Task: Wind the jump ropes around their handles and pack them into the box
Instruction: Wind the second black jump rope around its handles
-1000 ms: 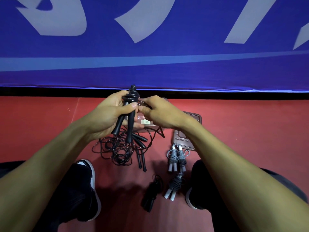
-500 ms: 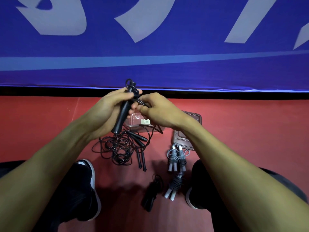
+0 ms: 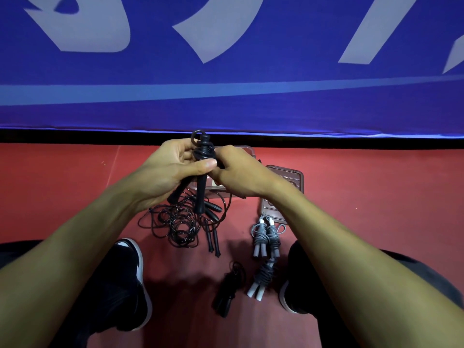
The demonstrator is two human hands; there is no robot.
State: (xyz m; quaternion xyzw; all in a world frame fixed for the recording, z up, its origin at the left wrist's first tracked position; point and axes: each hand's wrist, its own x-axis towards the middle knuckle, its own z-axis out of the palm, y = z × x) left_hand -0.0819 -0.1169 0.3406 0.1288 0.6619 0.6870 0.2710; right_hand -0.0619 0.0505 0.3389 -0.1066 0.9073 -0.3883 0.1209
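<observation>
Two black handles (image 3: pixel 202 187) in left hand (image 3: pixel 173 172), cord (image 3: pixel 204 151) wound above grip, right hand (image 3: pixel 238 172) pinching cord

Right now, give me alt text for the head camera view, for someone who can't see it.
A person's left hand grips two black jump-rope handles upright while the right hand pinches the thin black cord wound near their tops. Below on the red floor lie a loose black rope tangle, grey wound ropes, a black wound bundle and a brown plastic box.
</observation>
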